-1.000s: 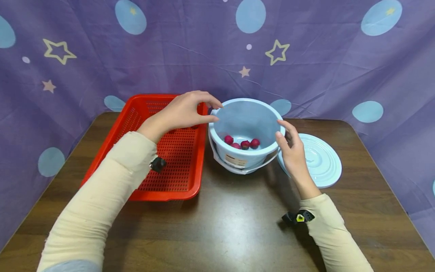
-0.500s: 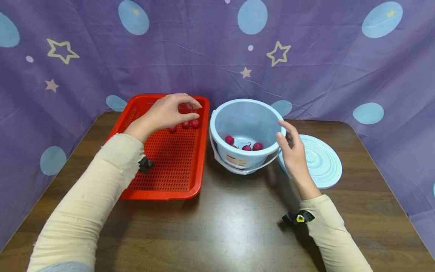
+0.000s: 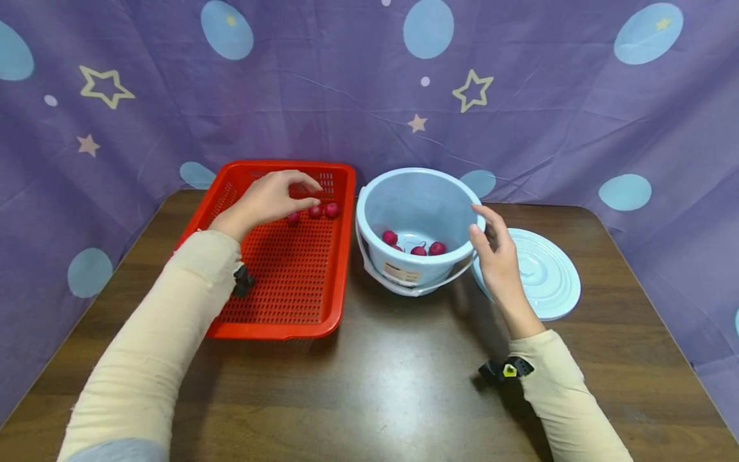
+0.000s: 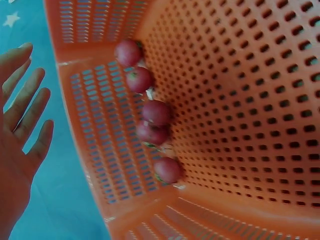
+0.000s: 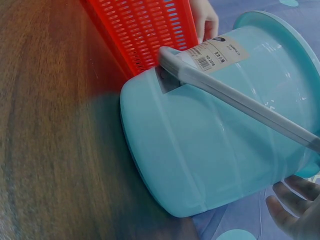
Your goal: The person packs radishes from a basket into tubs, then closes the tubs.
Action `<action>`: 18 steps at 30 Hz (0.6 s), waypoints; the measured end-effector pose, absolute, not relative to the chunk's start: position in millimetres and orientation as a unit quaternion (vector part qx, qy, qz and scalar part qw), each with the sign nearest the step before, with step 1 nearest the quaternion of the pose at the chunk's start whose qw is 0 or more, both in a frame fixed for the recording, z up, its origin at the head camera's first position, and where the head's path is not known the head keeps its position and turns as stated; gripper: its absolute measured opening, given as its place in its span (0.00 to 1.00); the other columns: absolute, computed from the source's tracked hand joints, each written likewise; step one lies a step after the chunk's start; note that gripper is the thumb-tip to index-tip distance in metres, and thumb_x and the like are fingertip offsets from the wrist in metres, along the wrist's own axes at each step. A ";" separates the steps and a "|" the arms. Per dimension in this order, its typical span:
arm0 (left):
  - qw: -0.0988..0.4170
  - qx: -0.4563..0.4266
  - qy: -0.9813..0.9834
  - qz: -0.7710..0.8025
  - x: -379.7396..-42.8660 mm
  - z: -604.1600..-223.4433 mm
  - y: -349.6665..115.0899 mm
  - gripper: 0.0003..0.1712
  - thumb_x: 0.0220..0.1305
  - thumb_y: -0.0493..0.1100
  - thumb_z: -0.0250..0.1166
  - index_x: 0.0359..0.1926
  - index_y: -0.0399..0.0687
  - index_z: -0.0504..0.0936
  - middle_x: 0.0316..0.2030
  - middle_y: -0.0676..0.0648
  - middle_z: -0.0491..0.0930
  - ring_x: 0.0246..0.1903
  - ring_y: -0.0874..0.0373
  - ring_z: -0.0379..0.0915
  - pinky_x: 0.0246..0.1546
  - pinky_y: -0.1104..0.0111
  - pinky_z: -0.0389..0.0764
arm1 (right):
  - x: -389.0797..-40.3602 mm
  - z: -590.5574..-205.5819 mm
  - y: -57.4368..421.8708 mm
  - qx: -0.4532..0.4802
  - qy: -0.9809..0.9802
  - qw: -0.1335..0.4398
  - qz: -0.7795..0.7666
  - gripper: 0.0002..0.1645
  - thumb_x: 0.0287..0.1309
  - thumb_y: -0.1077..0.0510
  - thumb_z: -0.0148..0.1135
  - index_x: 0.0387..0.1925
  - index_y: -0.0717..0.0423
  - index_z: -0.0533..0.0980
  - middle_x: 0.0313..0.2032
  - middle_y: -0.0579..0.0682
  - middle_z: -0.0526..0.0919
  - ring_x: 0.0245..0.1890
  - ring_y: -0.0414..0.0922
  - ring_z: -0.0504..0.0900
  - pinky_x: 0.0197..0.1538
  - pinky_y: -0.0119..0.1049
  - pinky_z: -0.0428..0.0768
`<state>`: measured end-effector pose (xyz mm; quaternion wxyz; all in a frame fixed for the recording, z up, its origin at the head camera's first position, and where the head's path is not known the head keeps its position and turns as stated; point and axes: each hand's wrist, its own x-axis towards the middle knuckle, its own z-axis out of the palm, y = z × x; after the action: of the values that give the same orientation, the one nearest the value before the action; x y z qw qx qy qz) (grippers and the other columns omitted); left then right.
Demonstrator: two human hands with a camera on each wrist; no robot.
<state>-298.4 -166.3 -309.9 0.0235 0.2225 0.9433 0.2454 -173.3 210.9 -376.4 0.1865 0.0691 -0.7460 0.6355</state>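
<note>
Nearest is the bare counter [image 3: 404, 372] in front of the bucket [image 3: 398, 273], then the bucket's handle [image 3: 416, 290], swung down across its near side. At the bucket's right rim the right hand [image 3: 501, 256] rests much as it did a moment ago, its grip loose, thumb and forefinger apart at the edge; how firmly it touches cannot be told. The lid [image 3: 548, 273] lies flat to the right of the bucket, partly behind that hand. Inside the bucket, on its floor, four red radishes [image 3: 437, 248] show. The change is on the bucket's left: the left hand [image 3: 274, 194], which was at the bucket's left rim, has drawn back over the red basket [image 3: 300, 332], just left of the bucket. Its grip is spread, with nothing between thumb and fingers. The left wrist view shows five more radishes [image 4: 156, 113] in a loose row by the basket's slotted wall, beyond the bucket's near side; from the head, the hand hides some of them. With radishes in both bucket and basket and both hands free of any, the work looks partway through, at a pause between pieces. Farthest, behind the bucket, hangs a patterned purple cloth [image 3: 369, 128].
</note>
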 end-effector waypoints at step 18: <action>0.070 0.143 0.960 0.229 -314.1 -347.2 -201.6 0.20 0.67 0.49 0.65 0.56 0.46 0.82 0.54 0.41 0.80 0.53 0.45 0.74 0.55 0.47 0.70 | -174.1 -376.9 211.4 0.072 -0.746 0.189 0.635 0.25 0.72 0.59 0.52 0.67 0.60 0.68 0.65 0.57 0.70 0.61 0.45 0.70 0.60 0.32 0.67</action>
<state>-314.1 -201.6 -347.2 0.0697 0.1433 0.9603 0.2290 -174.1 211.4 -376.9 0.1892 0.0719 -0.7459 0.6346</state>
